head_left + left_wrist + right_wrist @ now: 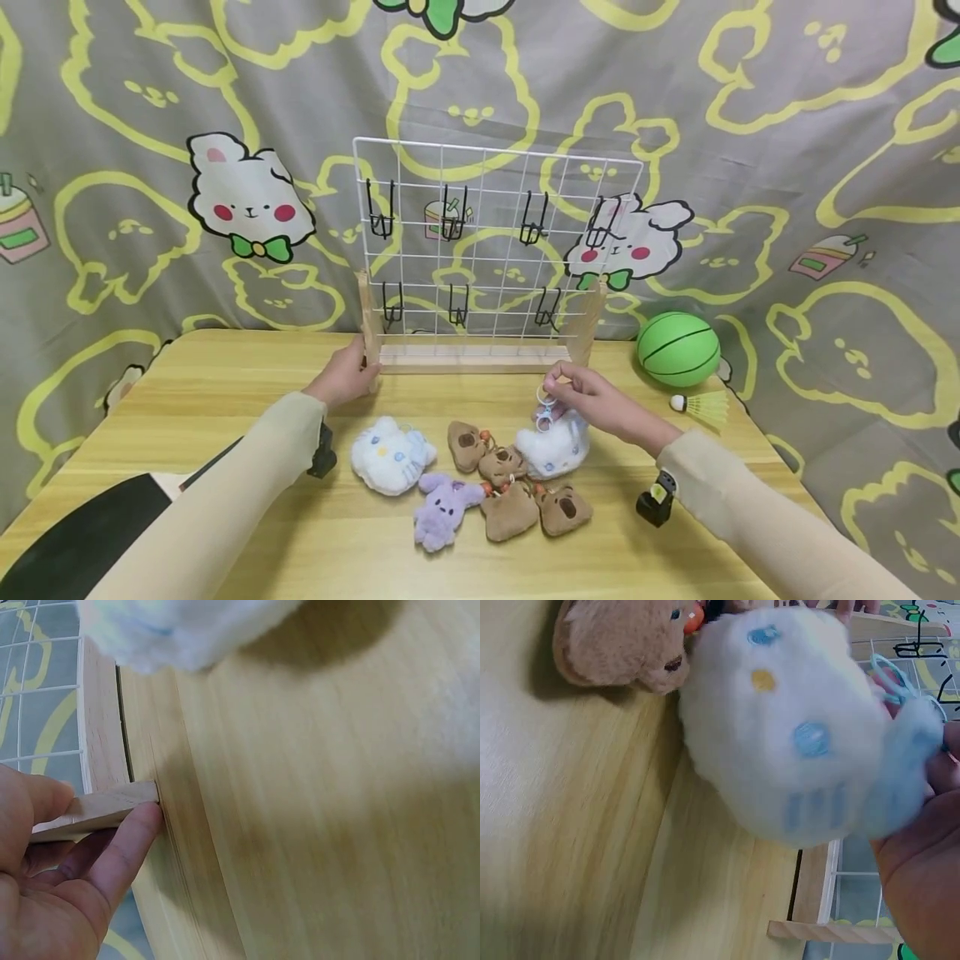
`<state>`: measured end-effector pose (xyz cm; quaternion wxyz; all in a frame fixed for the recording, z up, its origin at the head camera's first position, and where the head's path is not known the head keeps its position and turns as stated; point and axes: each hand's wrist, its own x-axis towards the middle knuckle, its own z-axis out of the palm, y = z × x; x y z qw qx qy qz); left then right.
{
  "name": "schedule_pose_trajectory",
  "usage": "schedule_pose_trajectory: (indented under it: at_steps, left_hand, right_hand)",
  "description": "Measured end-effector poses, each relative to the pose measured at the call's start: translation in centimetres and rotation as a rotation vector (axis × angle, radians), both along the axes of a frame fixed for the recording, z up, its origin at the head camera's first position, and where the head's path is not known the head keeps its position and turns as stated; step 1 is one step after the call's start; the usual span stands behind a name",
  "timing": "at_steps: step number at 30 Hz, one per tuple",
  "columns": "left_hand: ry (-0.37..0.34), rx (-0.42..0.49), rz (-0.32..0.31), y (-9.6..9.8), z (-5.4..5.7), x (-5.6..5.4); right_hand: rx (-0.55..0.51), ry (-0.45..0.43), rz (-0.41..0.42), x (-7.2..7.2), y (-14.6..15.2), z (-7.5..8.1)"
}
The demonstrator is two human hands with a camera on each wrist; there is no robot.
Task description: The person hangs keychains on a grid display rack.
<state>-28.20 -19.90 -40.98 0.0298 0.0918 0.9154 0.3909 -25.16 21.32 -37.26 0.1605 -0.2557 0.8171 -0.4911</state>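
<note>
My right hand (pixel 592 402) pinches the key ring (pixel 545 397) of a white plush cat-head keychain (pixel 558 450), which hangs below it by the brown toys. Blue eyes, a yellow nose and a blue bow show on this cat head (pixel 772 727) in the right wrist view. My left hand (pixel 342 377) grips the wooden side foot (pixel 112 804) of a white wire grid rack (pixel 480 254), thumb above and fingers beneath. Several black hooks (pixel 452 218) hang bare on the grid. A second white cat-head plush (pixel 390 457) lies on the table nearer the left forearm.
Several brown plush keychains (pixel 510 510) lie together mid-table, beside a purple plush rabbit (pixel 439 515). A green ball (pixel 678 348) and a yellow shuttlecock (pixel 705 407) sit at the right edge. A dark rounded object (pixel 75 537) is at the lower left. Patterned curtain (pixel 300 75) hangs behind.
</note>
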Motion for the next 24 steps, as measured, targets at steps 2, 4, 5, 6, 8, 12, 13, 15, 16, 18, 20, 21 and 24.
schedule_pose_trajectory:
  at_steps: [2, 4, 5, 6, 8, 12, 13, 15, 16, 18, 20, 21, 24]
  left_hand:
    - [-0.003, 0.003, 0.0, 0.1, 0.0, 0.1]
    - [-0.001, -0.001, 0.004, 0.1, 0.0, 0.2]
    - [0.0, -0.002, 0.004, 0.1, 0.0, 0.2]
    - [0.0, -0.003, 0.005, 0.1, 0.0, 0.2]
    - [0.006, -0.003, 0.001, 0.0, 0.0, 0.3]
    - [0.036, 0.0, -0.016, -0.1, -0.1, 0.4]
    - [0.04, 0.0, -0.02, -0.1, -0.1, 0.4]
    - [0.045, -0.002, -0.023, -0.1, -0.2, 0.5]
    - [0.041, 0.0, -0.019, 0.0, -0.2, 0.6]
    - [0.037, -0.003, -0.011, 0.1, -0.2, 0.6]
    - [0.027, -0.008, 0.001, 0.3, -0.1, 0.7]
    - [0.028, -0.015, 0.004, 0.3, 0.0, 0.7]
    - [0.02, -0.025, 0.014, 0.5, 0.4, 0.7]
  right_hand:
    - [-0.028, 0.012, -0.006, 0.1, -0.2, 0.1]
    - [-0.062, 0.022, -0.007, 0.2, -0.6, 0.4]
    - [-0.078, 0.027, -0.006, 0.3, -0.9, 0.6]
    - [-0.091, 0.037, -0.006, 0.4, -1.1, 0.8]
    - [-0.122, 0.05, 0.0, 0.6, -1.7, 1.3]
    - [-0.188, 0.076, 0.028, 0.9, -3.2, 2.6]
    - [-0.203, 0.089, 0.035, 0.9, -3.6, 3.0]
    - [-0.23, 0.134, 0.041, 0.8, -4.5, 3.9]
    - [-0.239, 0.163, 0.039, 0.8, -5.0, 4.4]
    - [-0.256, 0.211, 0.033, 0.7, -6.0, 5.5]
    - [-0.268, 0.245, 0.033, 0.5, -6.9, 6.7]
    - [-0.272, 0.252, 0.033, 0.3, -7.4, 7.2]
    - [-0.281, 0.248, 0.028, -0.1, -8.9, 8.8]
